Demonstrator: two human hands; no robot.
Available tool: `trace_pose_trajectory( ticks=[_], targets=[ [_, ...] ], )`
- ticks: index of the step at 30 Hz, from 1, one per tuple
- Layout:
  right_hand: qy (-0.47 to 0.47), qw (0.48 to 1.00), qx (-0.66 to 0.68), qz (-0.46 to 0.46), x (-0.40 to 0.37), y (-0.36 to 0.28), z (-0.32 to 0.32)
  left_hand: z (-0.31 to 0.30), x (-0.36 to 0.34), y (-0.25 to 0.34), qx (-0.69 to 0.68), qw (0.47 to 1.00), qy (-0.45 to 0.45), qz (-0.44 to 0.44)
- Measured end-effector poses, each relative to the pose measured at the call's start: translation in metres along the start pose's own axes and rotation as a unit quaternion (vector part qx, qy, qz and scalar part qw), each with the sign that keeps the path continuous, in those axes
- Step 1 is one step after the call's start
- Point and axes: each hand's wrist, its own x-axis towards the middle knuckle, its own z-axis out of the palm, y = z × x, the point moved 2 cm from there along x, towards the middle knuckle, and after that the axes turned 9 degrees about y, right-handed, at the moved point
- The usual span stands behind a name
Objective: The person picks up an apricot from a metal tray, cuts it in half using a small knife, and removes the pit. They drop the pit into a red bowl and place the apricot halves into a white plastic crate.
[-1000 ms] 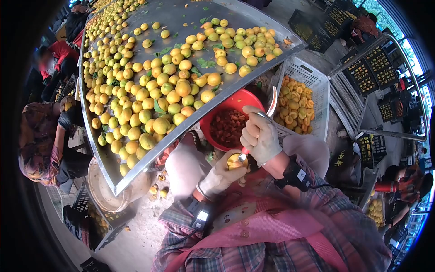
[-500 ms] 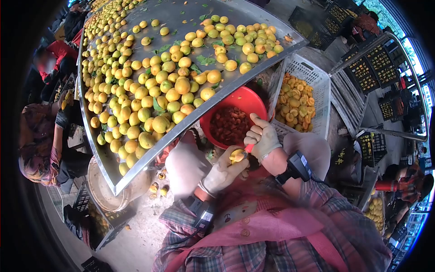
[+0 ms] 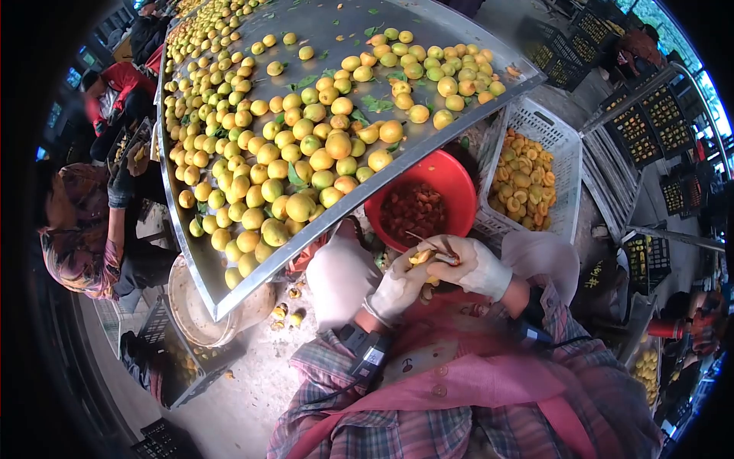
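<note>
My left hand [image 3: 397,288], in a pale glove, is closed on a cut yellow apricot [image 3: 420,257]. Against it, my right hand [image 3: 480,269], gloved too, has its fingers curled round a small reddish-handled knife [image 3: 449,259], partly hidden by the fingers. A thin blade-like line points up and left from there. Both hands meet over my lap. Just beyond them is a red basin [image 3: 456,222] with wet red-brown pits [image 3: 415,214] in it. To its right, a white plastic crate [image 3: 567,153] contains opened apricot halves [image 3: 524,183].
A metal sorting table [image 3: 321,218] full of whole apricots [image 3: 267,172] slants across the front left, its raised edge near my knees. A white bucket [image 3: 187,294] stands below its corner. Co-workers sit at left [image 3: 84,229] and right. Black crates [image 3: 650,122] of fruit stand at right.
My right hand has turned from a fist with the red handle raised to lying over the fruit, closer to my left hand. The view has shifted, so everything appears further right.
</note>
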Motion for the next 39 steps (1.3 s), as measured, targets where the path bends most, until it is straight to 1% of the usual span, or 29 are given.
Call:
trace_pose_trajectory(
  ticks=[1,3,4,5,6,7,8,10,12,15,17,18,19,20,22,23,24,26,27,28,29,30,32,33,34,36,37,38,39],
  targets=[
    [0.005,1.0,0.001,0.0,0.0,-0.003,0.002,0.001,-0.003,0.003,0.009,1.0,0.019,0.0],
    [-0.004,0.995,0.076,0.07,-0.001,-0.009,0.003,0.002,-0.004,0.004,0.022,0.999,0.031,0.001],
    [0.004,0.995,0.076,0.069,0.0,-0.01,0.001,0.001,-0.003,0.001,0.075,0.997,0.034,0.005],
    [0.0,0.993,0.044,0.105,0.0,-0.008,0.0,0.001,-0.003,-0.002,0.128,0.991,0.037,0.01],
    [-0.005,0.99,0.012,0.142,-0.001,-0.005,-0.001,0.001,-0.002,-0.008,0.13,0.991,0.031,0.011],
    [0.014,0.999,0.042,0.013,0.007,-0.002,0.008,0.002,-0.001,-0.009,0.156,0.985,0.045,0.05],
    [0.017,0.999,0.04,0.013,0.005,0.002,0.003,0.003,-0.001,-0.008,0.181,0.978,0.059,0.089],
    [-0.011,0.986,0.051,0.158,0.001,0.002,-0.001,0.003,0.0,-0.005,0.188,0.977,0.062,0.074],
    [-0.007,0.985,0.055,0.165,0.003,0.001,0.0,0.003,-0.002,-0.001,0.135,0.99,0.038,0.004],
    [-0.008,0.982,0.039,0.186,0.007,-0.003,-0.002,0.006,-0.006,0.009,0.148,0.988,0.048,-0.006],
    [-0.009,0.979,0.019,0.201,0.008,0.002,-0.003,0.004,-0.005,0.002,0.154,0.987,0.048,0.004],
    [-0.009,0.995,-0.037,0.095,0.01,0.01,-0.001,0.003,-0.005,0.0,0.16,0.986,0.047,0.015],
    [-0.009,0.996,-0.092,-0.013,0.011,0.011,0.0,0.003,-0.005,0.002,0.159,0.986,0.047,0.017],
    [-0.009,0.995,-0.094,-0.014,0.011,0.014,0.0,0.002,-0.008,0.006,0.164,0.985,0.044,0.025],
    [0.006,0.969,-0.196,-0.151,0.01,0.01,0.001,0.003,-0.009,0.006,0.168,0.984,0.039,0.035],
    [-0.013,0.978,-0.182,-0.105,0.01,0.006,-0.001,0.003,-0.008,0.003,0.177,0.979,0.043,0.09],
    [-0.013,0.977,-0.184,-0.105,0.01,0.007,0.001,0.003,-0.006,-0.001,0.185,0.971,0.046,0.146],
    [0.046,0.971,-0.218,-0.083,0.01,0.012,0.004,-0.003,0.0,-0.015,0.196,0.966,0.04,0.161],
    [0.046,0.971,-0.219,-0.084,0.011,0.019,0.008,-0.006,0.003,-0.021,0.209,0.962,0.034,0.175],
    [0.121,0.971,-0.187,-0.09,0.014,0.027,0.009,-0.002,0.001,-0.013,0.208,0.962,0.034,0.176],
    [0.195,0.964,-0.153,-0.096,0.017,0.035,0.007,0.002,-0.003,0.0,0.168,0.98,0.045,0.096],
    [0.201,0.967,-0.154,-0.04,0.024,0.044,0.003,0.005,-0.005,0.005,0.127,0.99,0.054,0.015],
    [0.216,0.968,-0.114,-0.049,0.029,0.027,-0.006,0.004,-0.003,0.006,0.1,0.992,0.068,0.021],
    [0.256,0.96,0.021,0.114,0.026,0.017,-0.006,0.003,-0.004,0.005,0.073,0.994,0.082,0.025],
    [0.256,0.96,0.021,0.113,0.024,0.013,-0.007,0.003,-0.005,0.005,0.073,0.994,0.082,0.026],
    [0.237,0.964,0.041,0.11,0.023,0.009,-0.008,0.001,-0.007,0.006,-0.049,0.99,0.124,0.047],
    [0.218,0.964,0.06,0.139,0.019,0.008,-0.005,-0.002,-0.004,0.004,-0.045,0.99,0.117,0.064],
    [0.189,0.97,0.038,0.148,0.017,0.007,-0.002,-0.002,-0.002,0.002,-0.047,0.99,0.117,0.065],
    [0.165,0.973,0.054,0.154,0.014,0.013,0.003,-0.002,-0.002,0.001,-0.065,0.988,0.104,0.09]
  ],
)
